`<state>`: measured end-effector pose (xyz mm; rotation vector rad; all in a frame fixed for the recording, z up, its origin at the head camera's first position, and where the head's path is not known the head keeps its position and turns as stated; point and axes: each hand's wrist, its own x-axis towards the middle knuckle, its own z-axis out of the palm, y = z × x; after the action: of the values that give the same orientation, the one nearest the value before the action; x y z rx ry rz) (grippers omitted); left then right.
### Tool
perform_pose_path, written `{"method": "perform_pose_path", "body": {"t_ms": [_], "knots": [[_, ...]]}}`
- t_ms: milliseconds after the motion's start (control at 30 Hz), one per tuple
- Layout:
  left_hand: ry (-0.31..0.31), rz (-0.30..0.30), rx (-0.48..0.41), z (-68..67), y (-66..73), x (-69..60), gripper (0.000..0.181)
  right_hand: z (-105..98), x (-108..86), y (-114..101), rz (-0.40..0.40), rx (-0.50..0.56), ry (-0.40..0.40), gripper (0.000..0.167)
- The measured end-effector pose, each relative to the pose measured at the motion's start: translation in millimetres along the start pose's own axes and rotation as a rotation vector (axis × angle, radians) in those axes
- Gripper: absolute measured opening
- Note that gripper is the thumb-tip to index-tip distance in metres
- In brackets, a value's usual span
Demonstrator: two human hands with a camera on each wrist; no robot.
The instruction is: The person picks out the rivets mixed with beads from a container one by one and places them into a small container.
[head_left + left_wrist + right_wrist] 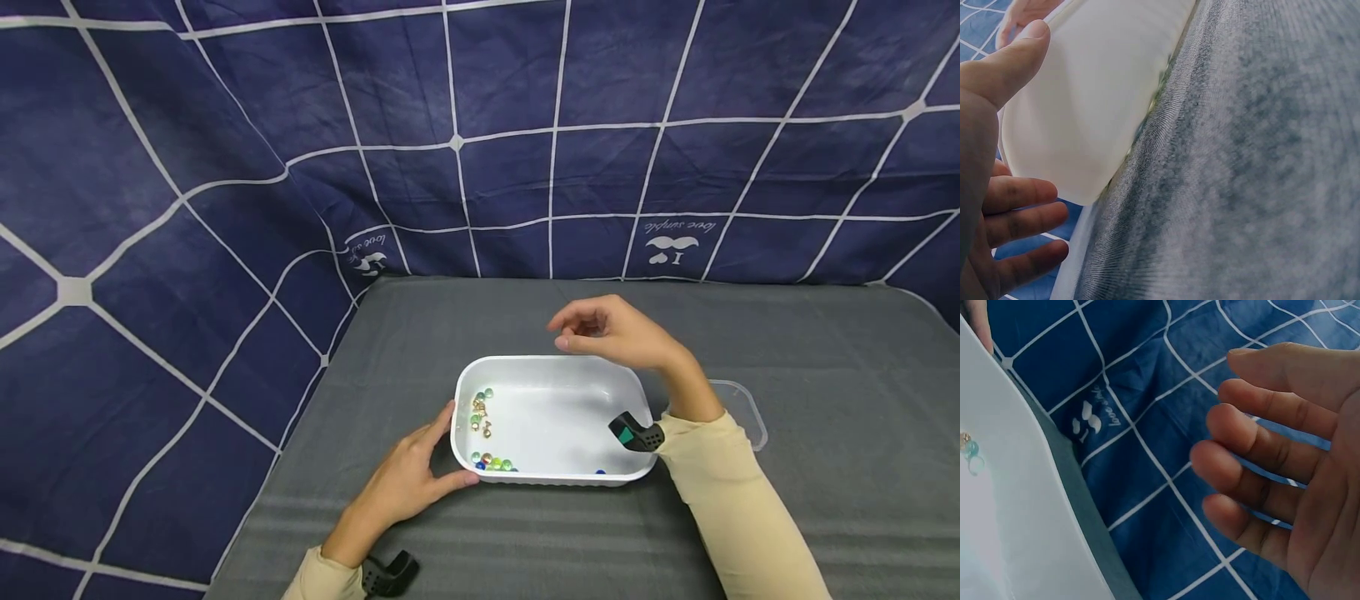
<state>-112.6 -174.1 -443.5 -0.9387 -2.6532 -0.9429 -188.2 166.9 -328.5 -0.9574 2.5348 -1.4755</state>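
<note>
two hands [411,471] [621,335], marbles [497,463] in tray [555,425], sleeve [738,500] partly hiding clear container [744,417]

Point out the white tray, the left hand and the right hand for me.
White tray [555,425]: head view, bare floor inside.
Left hand [409,472]: head view, back of the hand.
Right hand [624,333]: head view, middle of the hand, behind the fingers.

Ok so the tray [551,421] sits well in from the tabletop's [397,350] back and left edges. Marbles [476,419] along its left end and near-left corner, a loner [601,472] further right by the near edge. Left hand [408,471] on that left end, right hand [618,333] up by the far-right corner. Container or lid [746,415] just right.
</note>
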Motion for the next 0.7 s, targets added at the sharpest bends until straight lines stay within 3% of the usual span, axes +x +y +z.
{"method": "perform_pose_path", "body": {"t_ms": [233, 700], "knots": [[-0.011, -0.017, -0.010, 0.5, 0.3, 0.2, 0.100, 10, 11.7, -3, -0.003, 0.031, 0.069, 0.017], [-0.017, -0.021, -0.009, 0.3, 0.4, 0.1, 0.100, 28, 29.9, 4, -0.027, 0.098, 0.046, 0.016]]}}
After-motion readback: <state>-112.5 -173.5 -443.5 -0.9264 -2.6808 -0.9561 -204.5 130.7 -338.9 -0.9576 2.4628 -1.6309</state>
